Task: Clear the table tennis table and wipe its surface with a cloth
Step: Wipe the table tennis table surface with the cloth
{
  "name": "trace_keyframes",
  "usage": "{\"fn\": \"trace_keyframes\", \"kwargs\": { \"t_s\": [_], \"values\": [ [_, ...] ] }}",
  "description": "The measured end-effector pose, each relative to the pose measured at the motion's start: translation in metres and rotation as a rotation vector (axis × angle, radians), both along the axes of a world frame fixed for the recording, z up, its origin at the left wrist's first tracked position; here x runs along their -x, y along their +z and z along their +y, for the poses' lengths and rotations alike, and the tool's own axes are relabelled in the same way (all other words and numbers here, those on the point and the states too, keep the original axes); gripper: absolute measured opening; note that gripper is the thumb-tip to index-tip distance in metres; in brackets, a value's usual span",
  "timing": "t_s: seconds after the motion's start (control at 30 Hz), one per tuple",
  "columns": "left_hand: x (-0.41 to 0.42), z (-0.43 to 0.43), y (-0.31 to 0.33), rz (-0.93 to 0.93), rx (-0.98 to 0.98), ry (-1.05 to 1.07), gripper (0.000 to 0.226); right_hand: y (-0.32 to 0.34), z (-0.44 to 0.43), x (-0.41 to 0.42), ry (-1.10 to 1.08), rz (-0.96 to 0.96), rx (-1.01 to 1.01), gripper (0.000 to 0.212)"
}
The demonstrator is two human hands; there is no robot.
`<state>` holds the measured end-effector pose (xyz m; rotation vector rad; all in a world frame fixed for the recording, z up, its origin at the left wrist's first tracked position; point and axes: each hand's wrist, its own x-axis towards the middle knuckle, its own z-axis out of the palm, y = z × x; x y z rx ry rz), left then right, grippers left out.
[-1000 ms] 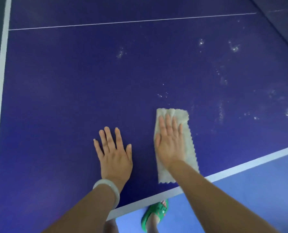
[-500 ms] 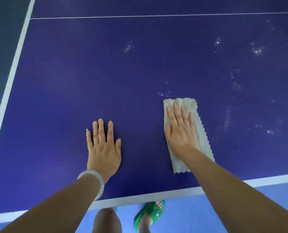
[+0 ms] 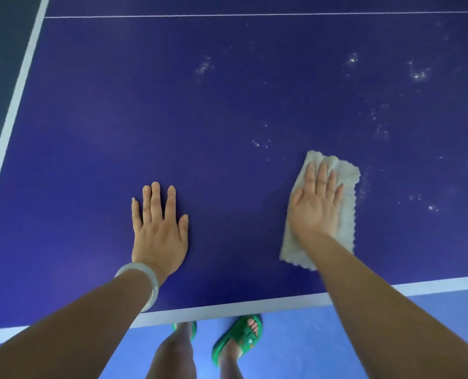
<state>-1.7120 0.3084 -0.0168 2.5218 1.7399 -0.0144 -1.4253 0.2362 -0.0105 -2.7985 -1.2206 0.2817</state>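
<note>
Head view: right hand (image 3: 313, 206), fingers straight, presses the cloth (image 3: 347, 176) flat by the table (image 3: 145, 119) near edge. Cloth has slid right since a half-second ago, away from the left hand (image 3: 159, 231), which lies flat and holds nothing. Wiping looks mid-pass; white specks (image 3: 418, 73) toward the right edge remain.

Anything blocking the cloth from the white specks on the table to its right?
Nothing visible. The right hand presses flat on the cloth; only bare table lies between it and the white specks. The left hand rests on the opposite side.
</note>
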Motion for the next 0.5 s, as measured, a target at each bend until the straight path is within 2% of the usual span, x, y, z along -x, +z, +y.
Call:
{"fn": "trace_keyframes", "kwargs": {
  "t_s": [0.07, 0.17, 0.23, 0.27, 0.33, 0.4, 0.5],
  "values": [
    [0.0, 0.0, 0.0, -0.002, 0.0, -0.004, 0.067, 0.001, 0.01, 0.041, 0.071, -0.008, -0.018, 0.063],
    [0.0, 0.0, 0.001, -0.018, -0.009, -0.012, 0.067, 0.0, -0.023, 0.086, 0.458, 0.013, -0.024, 0.06],
    [0.0, 0.0, 0.0, -0.034, -0.005, -0.007, 0.067, 0.0, -0.055, 0.068, 0.603, 0.026, -0.023, 0.06],
    [0.0, 0.0, 0.0, -0.036, -0.006, -0.004, 0.067, 0.0, -0.065, 0.047, 0.603, 0.014, -0.022, 0.06],
    [-0.001, 0.0, 0.001, -0.028, -0.003, -0.002, 0.067, -0.003, -0.069, 0.0, 0.486, -0.041, -0.011, 0.062],
    [-0.001, 0.0, 0.003, -0.006, -0.001, -0.004, 0.068, -0.003, -0.055, -0.035, 0.264, -0.036, 0.021, 0.062],
    [-0.001, 0.0, 0.003, 0.014, 0.003, 0.0, 0.068, -0.003, -0.025, -0.021, -0.013, -0.021, -0.002, 0.06]
  ]
}}
